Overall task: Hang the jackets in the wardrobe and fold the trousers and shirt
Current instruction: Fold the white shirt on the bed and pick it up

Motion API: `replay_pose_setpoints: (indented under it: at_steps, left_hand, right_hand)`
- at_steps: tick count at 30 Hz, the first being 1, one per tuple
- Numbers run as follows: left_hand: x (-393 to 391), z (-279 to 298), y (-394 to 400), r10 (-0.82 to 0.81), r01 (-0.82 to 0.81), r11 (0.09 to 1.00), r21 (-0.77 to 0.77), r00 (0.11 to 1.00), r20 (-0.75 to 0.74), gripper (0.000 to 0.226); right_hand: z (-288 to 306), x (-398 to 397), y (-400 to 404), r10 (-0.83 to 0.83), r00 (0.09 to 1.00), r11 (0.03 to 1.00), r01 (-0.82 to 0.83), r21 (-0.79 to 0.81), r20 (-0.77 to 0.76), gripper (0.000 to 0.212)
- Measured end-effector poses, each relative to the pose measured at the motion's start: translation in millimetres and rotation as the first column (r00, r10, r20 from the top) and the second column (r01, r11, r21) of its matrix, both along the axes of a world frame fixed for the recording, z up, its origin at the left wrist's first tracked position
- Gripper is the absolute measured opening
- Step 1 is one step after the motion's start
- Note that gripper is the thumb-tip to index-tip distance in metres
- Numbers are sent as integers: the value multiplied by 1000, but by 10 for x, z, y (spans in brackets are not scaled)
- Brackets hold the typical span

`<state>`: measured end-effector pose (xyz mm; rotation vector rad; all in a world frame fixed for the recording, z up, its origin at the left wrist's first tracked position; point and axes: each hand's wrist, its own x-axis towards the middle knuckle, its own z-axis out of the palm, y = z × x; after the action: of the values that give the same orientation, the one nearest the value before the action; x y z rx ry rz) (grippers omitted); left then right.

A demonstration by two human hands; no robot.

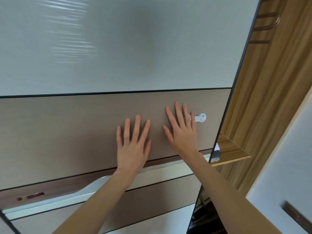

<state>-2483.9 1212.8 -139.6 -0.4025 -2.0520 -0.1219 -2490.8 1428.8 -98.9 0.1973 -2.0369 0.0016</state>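
Both hands lay flat against the sliding wardrobe door (76, 129), fingers spread and gripping nothing. The left hand (133, 146) pressed its palm on the brown middle panel of the door, fingers pointing up. The right hand (182, 132) sat just beside it, a little higher, the two hands near each other but not touching. Both forearms were bare and reached up from the lower edge of the view.

Just to the right of the right hand, partly behind its outer fingers, a small white plastic latch (200, 117) was stuck to the same brown panel. Above the hands, a thin dark line separated the brown panel from a pale frosted panel (118, 48) that filled the upper part of the door. Below the wrists ran a darker wood-toned band with a silver recessed handle strip (50, 201).

To the right of the right hand, past the door's dark edge, the wardrobe interior (270, 98) stood open, with striped wood-grain walls and a shelf (231, 152) at about hand height. No jackets, trousers or shirt appeared anywhere in view, so where they were could not be told.
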Motion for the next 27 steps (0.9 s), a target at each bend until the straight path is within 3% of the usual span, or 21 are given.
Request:
replay_pose_setpoints:
  at_steps: [7,12,17,27]
  left_hand:
    - [-37,27,781,-23,23,999,-28,1000,-11,75]
    - [-3,29,1135,-52,52,998,-43,999,-7,74]
    - [5,27,1242,-80,80,997,-22,997,8,70]
    - [-49,-175,1284,-107,111,989,-98,993,38,71]
  right_hand:
    - [-18,-23,754,-68,998,998,68,-8,8,73]
    - [-18,71,816,-71,997,992,72,-101,10,80]
    - [17,131,855,23,998,995,-17,-103,63,70]
    - [-32,86,1483,-25,987,983,53,-173,161,73]
